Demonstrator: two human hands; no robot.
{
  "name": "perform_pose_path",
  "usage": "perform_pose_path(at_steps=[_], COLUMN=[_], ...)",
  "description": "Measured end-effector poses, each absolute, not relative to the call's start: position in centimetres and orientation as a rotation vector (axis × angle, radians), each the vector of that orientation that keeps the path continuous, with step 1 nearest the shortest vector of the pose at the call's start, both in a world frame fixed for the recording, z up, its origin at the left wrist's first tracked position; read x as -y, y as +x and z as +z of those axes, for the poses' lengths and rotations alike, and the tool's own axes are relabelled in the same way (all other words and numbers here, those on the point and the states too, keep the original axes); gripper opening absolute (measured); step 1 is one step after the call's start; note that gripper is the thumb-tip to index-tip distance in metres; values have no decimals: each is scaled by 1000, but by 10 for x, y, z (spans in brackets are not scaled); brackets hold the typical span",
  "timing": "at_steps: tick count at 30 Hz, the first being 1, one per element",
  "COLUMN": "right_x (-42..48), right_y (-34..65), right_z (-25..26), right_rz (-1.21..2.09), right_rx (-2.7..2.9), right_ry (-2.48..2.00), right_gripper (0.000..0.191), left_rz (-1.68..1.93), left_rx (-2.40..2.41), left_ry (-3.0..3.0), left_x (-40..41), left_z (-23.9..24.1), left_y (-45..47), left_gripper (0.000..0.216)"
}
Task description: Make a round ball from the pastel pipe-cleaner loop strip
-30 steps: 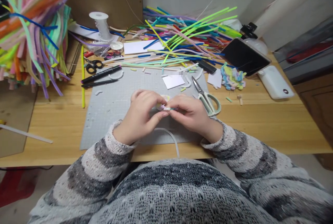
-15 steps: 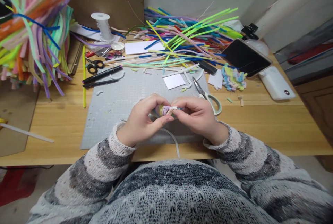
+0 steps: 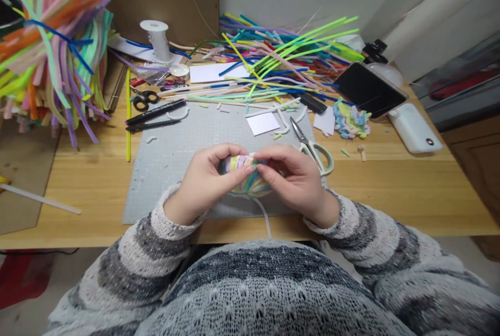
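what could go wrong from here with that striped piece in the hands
The striped piece is held between the left hand and right hand, so a slack pinch might let it slip or shift.
The scissors lie close beside the right hand, so a careless sideways move could knock them.
The white strip reaches the table's front edge near the person's body, so clothing might catch it.

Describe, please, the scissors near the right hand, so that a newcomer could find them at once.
On the wooden table lies a grey mat. Across its right edge, just beyond the right hand, lie the scissors, tips pointing forward. Their pale handles set them apart from the black-handled scissors at left.
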State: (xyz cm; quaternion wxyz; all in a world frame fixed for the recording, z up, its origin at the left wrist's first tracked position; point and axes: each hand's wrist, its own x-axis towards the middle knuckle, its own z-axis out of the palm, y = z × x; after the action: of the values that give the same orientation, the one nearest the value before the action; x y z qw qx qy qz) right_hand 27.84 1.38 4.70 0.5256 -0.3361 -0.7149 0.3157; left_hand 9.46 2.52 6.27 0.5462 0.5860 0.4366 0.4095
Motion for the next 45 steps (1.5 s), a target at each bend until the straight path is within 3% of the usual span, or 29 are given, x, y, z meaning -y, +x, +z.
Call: perform_pose_path(at_steps=[7, 14, 25, 29, 32, 35, 39, 45], right_x=[-13, -9, -14, -21, -23, -24, -25, -20], right_y=[283, 280, 279, 287, 295, 298, 294, 292], right_z=[51, 51, 55, 57, 52, 43, 32, 39], right_rz=[526, 338, 854, 485, 171, 129, 82, -12], right_rx=[1979, 2084, 1775, 1921, 1994, 2044, 2167, 2083], right_ry=[-753, -801, -928, -843, -899, -1000, -966, -968], right_gripper=[40, 33, 11, 8, 17, 19, 22, 38], left_rz=[985, 1015, 1169, 1313, 1486, 1425, 1004, 1094], left_rx=[-1050, -1167, -982, -1024, -1236, -1164, -999, -1323], left_ry=[1463, 1648, 1840, 2166, 2103, 1714, 1290, 1694], left_x=[-23, -19, -22, -22, -22, -25, -34, -44], left_z=[67, 70, 66, 65, 60, 51, 42, 44], left_y=[97, 99, 94, 89, 90, 95, 101, 91], left_gripper=[12, 9, 7, 5, 27, 42, 28, 7])
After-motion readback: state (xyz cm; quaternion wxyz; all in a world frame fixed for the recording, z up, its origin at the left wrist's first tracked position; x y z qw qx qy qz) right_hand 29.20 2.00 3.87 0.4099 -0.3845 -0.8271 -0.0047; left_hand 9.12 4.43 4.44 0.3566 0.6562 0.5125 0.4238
